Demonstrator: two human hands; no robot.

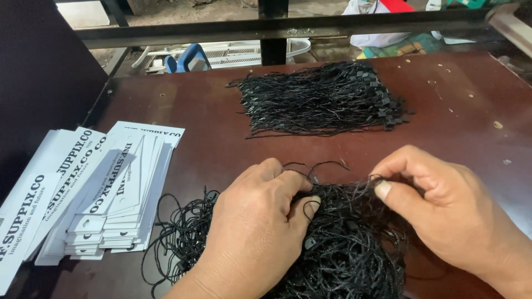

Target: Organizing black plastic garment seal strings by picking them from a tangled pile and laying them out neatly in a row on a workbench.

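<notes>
The dark reddish-brown wooden bench (210, 138) has a scuffed, speckled top. A black metal rail (277, 25) runs along its far edge; bare ground and a white wire rack (244, 52) lie beyond.

Two piles of black string loops with small plastic fasteners are present. The tidy pile of strings (321, 99) lies far centre. The tangled pile of strings (332, 243) lies near centre, under both hands.

One fanned stack of long white card tags (105, 194) lies near left; the tag count cannot be told.

The left hand (255, 227) presses on the tangled pile, fingers curled. The right hand (443, 205) pinches strands between thumb and fingers.
</notes>
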